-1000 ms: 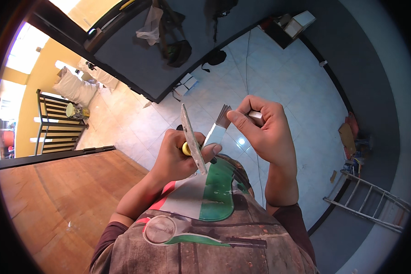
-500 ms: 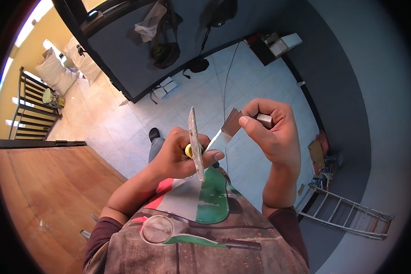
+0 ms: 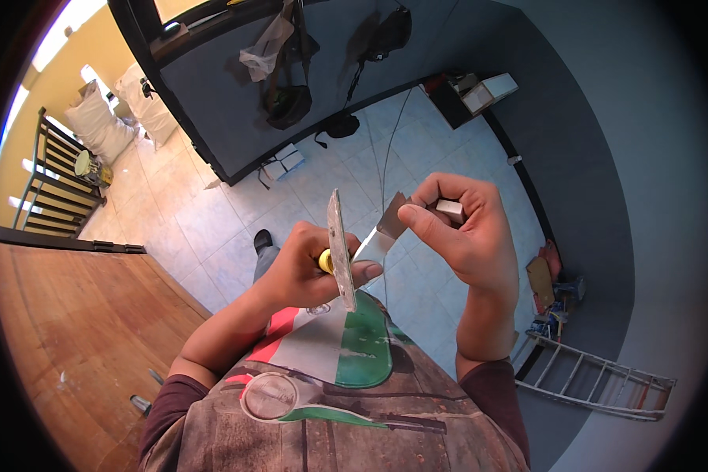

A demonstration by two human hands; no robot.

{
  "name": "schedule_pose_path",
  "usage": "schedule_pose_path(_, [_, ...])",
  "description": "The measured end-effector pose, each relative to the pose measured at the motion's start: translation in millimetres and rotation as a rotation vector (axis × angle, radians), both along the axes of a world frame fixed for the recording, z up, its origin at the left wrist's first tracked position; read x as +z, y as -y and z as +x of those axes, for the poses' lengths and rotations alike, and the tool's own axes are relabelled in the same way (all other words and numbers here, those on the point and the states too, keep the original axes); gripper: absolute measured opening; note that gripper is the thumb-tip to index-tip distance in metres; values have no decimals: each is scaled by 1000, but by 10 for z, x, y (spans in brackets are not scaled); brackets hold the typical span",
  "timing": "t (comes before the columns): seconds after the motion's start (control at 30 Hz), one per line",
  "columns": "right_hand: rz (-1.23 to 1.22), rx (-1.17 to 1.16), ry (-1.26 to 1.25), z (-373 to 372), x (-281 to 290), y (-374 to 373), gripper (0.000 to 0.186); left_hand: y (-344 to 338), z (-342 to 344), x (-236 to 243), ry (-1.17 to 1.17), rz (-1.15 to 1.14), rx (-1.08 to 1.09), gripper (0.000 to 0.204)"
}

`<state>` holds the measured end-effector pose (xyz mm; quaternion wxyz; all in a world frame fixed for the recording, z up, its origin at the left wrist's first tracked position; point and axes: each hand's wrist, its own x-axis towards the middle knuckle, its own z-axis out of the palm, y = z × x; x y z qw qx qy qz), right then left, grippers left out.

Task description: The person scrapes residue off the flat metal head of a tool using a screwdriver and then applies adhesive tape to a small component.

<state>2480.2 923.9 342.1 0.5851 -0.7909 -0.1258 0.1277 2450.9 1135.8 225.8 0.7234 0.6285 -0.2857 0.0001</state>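
The printed shirt (image 3: 322,436) lies nearest; above it the left hand (image 3: 299,267) is closed around a flat, grey-caked plate (image 3: 339,252), seen nearly edge-on, and a scraper (image 3: 376,242), whose metal blade slants up toward the right; the right hand (image 3: 472,232) grips a small pale block (image 3: 450,210) in its curled fingers, its thumb at the blade's broad end; beyond are the tiled floor (image 3: 417,291), a ladder (image 3: 598,377) at right and white sacks (image 3: 98,126) at far left.
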Motion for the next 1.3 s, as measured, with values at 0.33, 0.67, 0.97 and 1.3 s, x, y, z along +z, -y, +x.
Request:
schedule_pose_path(0.33, [28,-12,16,3,-56,-35,16,18,-67,-91,-105,-3,21,30])
schedule_pose_path(0.67, [86,24,-5,56,-143,-77,17,-29,-95,-142,-133,-54,76,46])
schedule_pose_path(0.97, [153,24,-35,56,-280,-76,18,-66,-52,-176,-184,43,12,48])
schedule_pose_path(1.3, [184,68,-11,149,-379,-108,16,-103,11,-81,-135,64,88,32])
